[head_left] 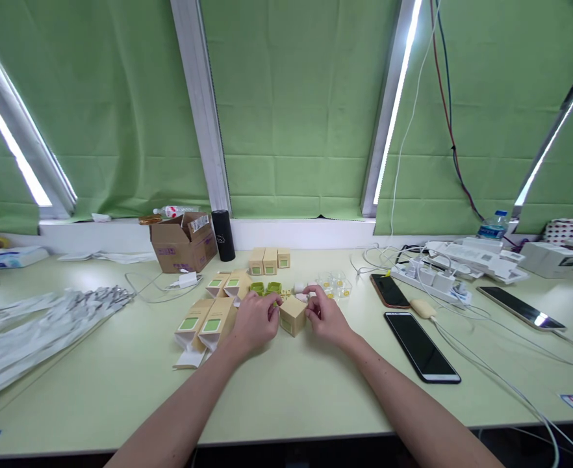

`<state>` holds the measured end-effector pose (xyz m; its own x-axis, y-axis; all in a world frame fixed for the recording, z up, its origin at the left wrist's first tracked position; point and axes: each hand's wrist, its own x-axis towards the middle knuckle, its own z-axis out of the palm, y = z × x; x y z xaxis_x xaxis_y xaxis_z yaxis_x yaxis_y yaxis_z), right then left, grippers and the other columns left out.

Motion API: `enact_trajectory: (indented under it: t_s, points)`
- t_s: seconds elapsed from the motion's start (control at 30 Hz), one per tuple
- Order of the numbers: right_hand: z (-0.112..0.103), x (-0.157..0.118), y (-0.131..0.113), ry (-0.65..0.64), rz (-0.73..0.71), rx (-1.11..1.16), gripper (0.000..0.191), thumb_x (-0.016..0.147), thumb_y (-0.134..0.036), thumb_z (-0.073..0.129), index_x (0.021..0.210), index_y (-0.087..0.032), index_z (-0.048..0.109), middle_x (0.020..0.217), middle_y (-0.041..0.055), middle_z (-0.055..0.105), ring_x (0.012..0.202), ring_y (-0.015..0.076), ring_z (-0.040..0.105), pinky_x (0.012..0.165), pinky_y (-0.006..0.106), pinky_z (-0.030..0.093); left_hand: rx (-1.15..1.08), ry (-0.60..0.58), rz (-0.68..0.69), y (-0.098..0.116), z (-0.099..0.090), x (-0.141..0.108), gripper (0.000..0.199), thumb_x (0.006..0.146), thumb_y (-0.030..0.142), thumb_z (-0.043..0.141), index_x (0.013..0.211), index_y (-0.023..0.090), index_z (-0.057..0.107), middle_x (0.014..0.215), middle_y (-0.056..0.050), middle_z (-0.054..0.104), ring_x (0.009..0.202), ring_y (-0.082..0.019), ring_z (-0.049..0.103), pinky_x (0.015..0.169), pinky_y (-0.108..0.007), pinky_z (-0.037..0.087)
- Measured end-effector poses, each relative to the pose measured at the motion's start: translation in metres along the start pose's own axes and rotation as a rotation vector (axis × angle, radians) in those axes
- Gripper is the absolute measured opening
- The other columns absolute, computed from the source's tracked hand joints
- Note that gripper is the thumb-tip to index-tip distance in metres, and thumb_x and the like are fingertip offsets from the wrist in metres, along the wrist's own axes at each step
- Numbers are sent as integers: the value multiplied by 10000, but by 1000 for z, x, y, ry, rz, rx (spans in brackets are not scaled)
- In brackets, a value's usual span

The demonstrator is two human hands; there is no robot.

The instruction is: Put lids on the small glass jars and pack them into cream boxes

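Observation:
A small closed kraft cardboard box stands on the table between my hands. My left hand has its fingers curled at the box's left side. At the right side, my right hand pinches near the edge with bent fingers. Just behind the box lie green plastic pieces, tiny yellow bits and clear plastic cups with yellow centres. Several kraft boxes with open ends and green labels lie beside my left hand. Farther back, 3 closed small boxes stand in a row.
An open brown carton and a black cylinder stand at the back. White paper strips spread over the left. On the right are phones, a power strip, white cables and a water bottle.

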<state>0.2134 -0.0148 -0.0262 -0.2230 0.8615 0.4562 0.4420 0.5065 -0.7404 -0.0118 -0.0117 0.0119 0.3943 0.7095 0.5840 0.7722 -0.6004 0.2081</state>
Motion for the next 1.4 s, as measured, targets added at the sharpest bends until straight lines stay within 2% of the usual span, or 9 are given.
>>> enact_trajectory:
  t_s: [0.13,0.4,0.57,0.67,0.77,0.9,1.0,1.2,1.4]
  points:
    - [3,2,3,19,76,53,408,866,-168,497,1255,-286,457,753,-71,582,591,140,576,575,234,395,-42,-10,45,2,-3,0,129,842,134,558,828,234,638,562,11,601,558,-195,482,711,-371,374]
    - [5,4,3,26,182,205,369,859,-180,500,1214,-275,466,808,-59,637,522,126,614,540,242,464,-96,-59,117,6,-8,0,129,831,145,552,728,223,557,559,21,590,520,-168,475,703,-373,343]
    - [5,5,10,14,279,162,264,818,-132,498,1052,-250,531,718,-58,661,465,128,596,508,237,437,-121,-32,143,5,-7,0,135,858,157,551,736,211,573,579,21,589,543,-162,488,723,-378,355]
    - [4,6,11,-10,306,108,194,799,-112,505,937,-236,560,625,-54,646,474,141,587,520,239,415,-126,29,132,6,-6,1,133,907,179,521,801,207,596,672,-7,642,618,-178,536,776,-394,387]
    - [4,6,11,13,301,58,152,797,-113,517,872,-230,580,570,-55,616,488,147,565,547,245,406,-119,54,115,8,-7,3,125,936,220,529,1016,204,623,916,-63,713,863,-235,627,900,-435,406]
    - [5,7,10,50,294,28,129,799,-119,528,834,-226,593,555,-52,595,488,149,542,539,241,376,-111,-44,150,14,-9,5,419,897,238,602,1311,223,536,1283,-126,653,1216,-322,556,1024,-499,378]
    - [5,7,10,69,281,21,134,797,-111,538,832,-224,602,561,-46,598,505,155,547,546,243,372,-99,-148,175,18,-9,7,535,879,246,630,1395,233,486,1393,-138,588,1297,-343,498,1065,-525,360]
    - [7,7,8,71,289,-27,171,816,-94,547,891,-223,629,594,-43,618,545,163,576,582,252,375,-15,-296,196,24,-12,16,587,842,241,669,1402,245,493,1371,-118,604,1273,-345,480,1056,-522,361]
    - [7,6,7,70,286,-50,161,837,-120,568,945,-221,632,616,-43,621,557,157,559,568,248,356,70,-361,300,30,-16,29,499,769,154,671,1249,250,574,1183,-107,661,1132,-327,528,964,-475,389]
